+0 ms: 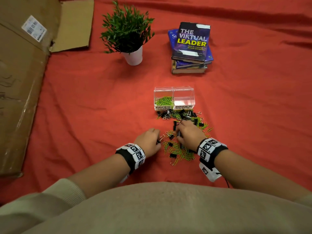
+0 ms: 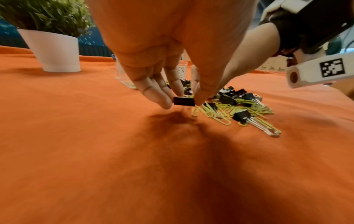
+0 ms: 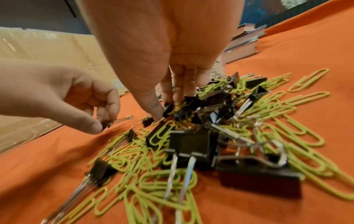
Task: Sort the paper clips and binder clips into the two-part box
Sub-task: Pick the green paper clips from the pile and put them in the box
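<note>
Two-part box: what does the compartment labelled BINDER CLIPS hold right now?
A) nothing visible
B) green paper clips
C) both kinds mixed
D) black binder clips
A: in the head view the two-part box shows green paper clips only in its PAPER CLIPS half, while the BINDER CLIPS compartment looks clear through.

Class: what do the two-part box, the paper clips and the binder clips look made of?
Two-part box: clear, glossy plastic, probably; contents show through.
Paper clips: thin wire, matte yellow-green coating.
Binder clips: black, likely painted metal, with shiny silver wire handles.
</note>
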{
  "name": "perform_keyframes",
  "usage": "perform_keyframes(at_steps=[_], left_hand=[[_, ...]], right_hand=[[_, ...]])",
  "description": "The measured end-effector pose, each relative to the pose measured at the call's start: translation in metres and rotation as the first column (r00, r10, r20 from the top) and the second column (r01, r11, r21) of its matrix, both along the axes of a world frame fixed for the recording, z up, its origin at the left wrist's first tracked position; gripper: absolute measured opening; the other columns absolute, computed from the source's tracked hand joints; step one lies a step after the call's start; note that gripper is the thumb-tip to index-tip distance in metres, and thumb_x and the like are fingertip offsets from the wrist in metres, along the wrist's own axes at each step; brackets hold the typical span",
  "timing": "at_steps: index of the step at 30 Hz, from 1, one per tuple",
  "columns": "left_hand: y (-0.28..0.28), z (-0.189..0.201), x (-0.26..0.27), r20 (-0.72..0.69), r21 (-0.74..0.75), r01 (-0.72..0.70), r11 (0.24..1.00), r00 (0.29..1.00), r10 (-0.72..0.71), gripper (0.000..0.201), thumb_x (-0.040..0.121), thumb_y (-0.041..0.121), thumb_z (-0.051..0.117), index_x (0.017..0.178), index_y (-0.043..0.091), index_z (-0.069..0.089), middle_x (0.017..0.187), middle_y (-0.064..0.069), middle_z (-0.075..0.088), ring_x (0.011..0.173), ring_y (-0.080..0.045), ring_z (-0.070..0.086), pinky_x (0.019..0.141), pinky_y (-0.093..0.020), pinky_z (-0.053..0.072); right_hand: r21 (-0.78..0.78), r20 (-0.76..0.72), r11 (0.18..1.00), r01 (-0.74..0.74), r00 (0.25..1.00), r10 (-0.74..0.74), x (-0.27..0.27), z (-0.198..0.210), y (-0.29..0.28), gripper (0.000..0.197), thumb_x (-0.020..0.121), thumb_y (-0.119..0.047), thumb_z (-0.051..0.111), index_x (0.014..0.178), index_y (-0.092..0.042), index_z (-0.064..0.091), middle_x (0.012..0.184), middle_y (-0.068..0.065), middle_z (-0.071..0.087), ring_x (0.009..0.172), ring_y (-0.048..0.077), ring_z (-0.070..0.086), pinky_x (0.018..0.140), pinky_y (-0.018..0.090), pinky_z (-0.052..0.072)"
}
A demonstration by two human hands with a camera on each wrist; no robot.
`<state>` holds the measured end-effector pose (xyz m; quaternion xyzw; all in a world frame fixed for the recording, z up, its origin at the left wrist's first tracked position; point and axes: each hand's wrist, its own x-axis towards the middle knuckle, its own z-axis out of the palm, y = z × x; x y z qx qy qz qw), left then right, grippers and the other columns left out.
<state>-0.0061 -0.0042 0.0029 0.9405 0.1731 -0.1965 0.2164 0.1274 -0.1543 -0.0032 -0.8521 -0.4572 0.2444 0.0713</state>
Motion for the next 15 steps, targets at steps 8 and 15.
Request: perform_keyframes(at_steps=[8,15], left_hand=[[-0.014,0.001,0.001,0.033,0.115,0.035,0.993,0.999,-0.039,0.045,0.084,0.045,0.061,0.112,0.011,0.050,0.115,-0.008,0.051,0.114,-0.026,0.047,0.094,-0.038,0.043],[-0.031,-0.013,0.000,-0.019,0.014,-0.022,1.000,1.000,0.022,0.042,0.086,0.031,0.066,0.116,0.005,0.050,0.124,-0.012,0.049,0.121,-0.030,0.046,0.099,-0.042,0.043]], right_hand=[[0.110,0.028,0.994,-0.009,1.000,0.006,-0.006,0.004,0.006,0.033,0.086,-0.013,0.056,0.118,-0.011,0.058,0.110,0.010,0.051,0.107,0.027,0.047,0.084,0.037,0.048],[-0.002,0.017,0.995,-0.100,0.995,0.100,-0.015,-0.004,0.013,0.026,0.087,-0.020,0.055,0.108,-0.007,0.059,0.110,0.010,0.053,0.109,0.027,0.047,0.090,0.037,0.044]])
